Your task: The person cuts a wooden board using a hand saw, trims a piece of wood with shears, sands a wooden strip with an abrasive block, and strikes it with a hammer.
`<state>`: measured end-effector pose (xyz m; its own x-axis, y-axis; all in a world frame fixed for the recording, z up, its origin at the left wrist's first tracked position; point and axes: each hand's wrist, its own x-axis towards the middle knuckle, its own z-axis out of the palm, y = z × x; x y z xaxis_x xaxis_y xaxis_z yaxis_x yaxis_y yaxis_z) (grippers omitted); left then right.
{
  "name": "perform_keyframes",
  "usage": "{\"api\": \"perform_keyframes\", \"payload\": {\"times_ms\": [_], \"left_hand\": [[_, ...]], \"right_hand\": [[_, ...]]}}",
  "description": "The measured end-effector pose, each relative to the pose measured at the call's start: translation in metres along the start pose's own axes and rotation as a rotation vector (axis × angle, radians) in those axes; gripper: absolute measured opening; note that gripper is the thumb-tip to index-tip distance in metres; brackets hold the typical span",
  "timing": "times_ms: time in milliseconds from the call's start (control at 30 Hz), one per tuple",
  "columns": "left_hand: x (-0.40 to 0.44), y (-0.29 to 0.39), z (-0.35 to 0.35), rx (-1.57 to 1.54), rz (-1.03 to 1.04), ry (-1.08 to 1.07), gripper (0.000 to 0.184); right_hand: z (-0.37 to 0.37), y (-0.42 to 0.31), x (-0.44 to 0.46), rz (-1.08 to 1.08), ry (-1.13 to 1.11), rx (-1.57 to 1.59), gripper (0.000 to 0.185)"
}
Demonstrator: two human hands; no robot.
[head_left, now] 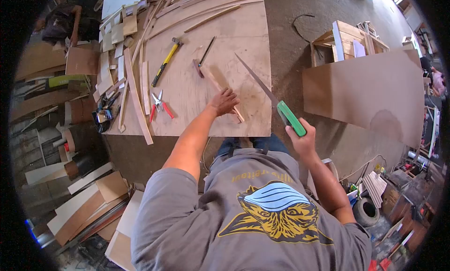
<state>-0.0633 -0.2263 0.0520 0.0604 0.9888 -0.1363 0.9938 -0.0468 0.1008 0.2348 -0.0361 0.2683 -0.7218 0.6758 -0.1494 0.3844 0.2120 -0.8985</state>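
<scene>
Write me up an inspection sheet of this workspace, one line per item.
Surface: plywood-like tabletop, with light stains and marks.
Job's things: wooden strip on the tabletop; green-handled saw raised beyond its right edge.
Clutter: hammer, red-handled pliers and square-like tool lying loose; offcuts heaped along the left side.
Grippers: bare hands; left hand on the strip, right hand gripping the saw's handle.
Cables: dark cord loose on the floor, beyond the table's right side; what it connects to cannot be told.
Surroundings: scrap boards piled at left; large brown panel at right.
</scene>
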Motion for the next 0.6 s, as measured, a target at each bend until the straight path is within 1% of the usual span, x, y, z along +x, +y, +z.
{"api": "perform_keyframes", "payload": {"times_ms": [33, 133, 233, 333, 433, 533, 600], "left_hand": [[-0.003, 0.000, 0.003, 0.012, 0.007, 0.022, 0.046], [-0.009, 0.002, -0.005, -0.060, -0.014, -0.115, 0.037], [-0.016, 0.010, -0.028, -0.025, -0.065, -0.003, 0.032], [-0.030, 0.009, -0.021, -0.258, -0.433, 0.095, 0.036], [-0.057, 0.033, -0.029, -0.308, -0.544, 0.239, 0.041], [-0.071, 0.055, -0.032, -0.238, -0.650, 0.160, 0.045], [-0.077, 0.059, -0.018, -0.207, -0.671, 0.147, 0.043]], "right_hand": [[0.000, 0.002, 0.008, -0.018, -0.010, -0.010, 0.030], [0.008, 0.010, 0.028, -0.088, -0.031, 0.002, 0.029], [0.019, 0.012, 0.035, -0.112, -0.039, -0.053, 0.027], [0.039, 0.018, 0.044, -0.317, -0.050, -0.173, 0.021], [0.072, 0.042, 0.058, -0.454, -0.032, -0.318, 0.018], [0.093, 0.049, 0.067, -0.542, -0.187, -0.471, 0.033], [0.107, 0.060, 0.071, -0.576, -0.239, -0.541, 0.036]]}}
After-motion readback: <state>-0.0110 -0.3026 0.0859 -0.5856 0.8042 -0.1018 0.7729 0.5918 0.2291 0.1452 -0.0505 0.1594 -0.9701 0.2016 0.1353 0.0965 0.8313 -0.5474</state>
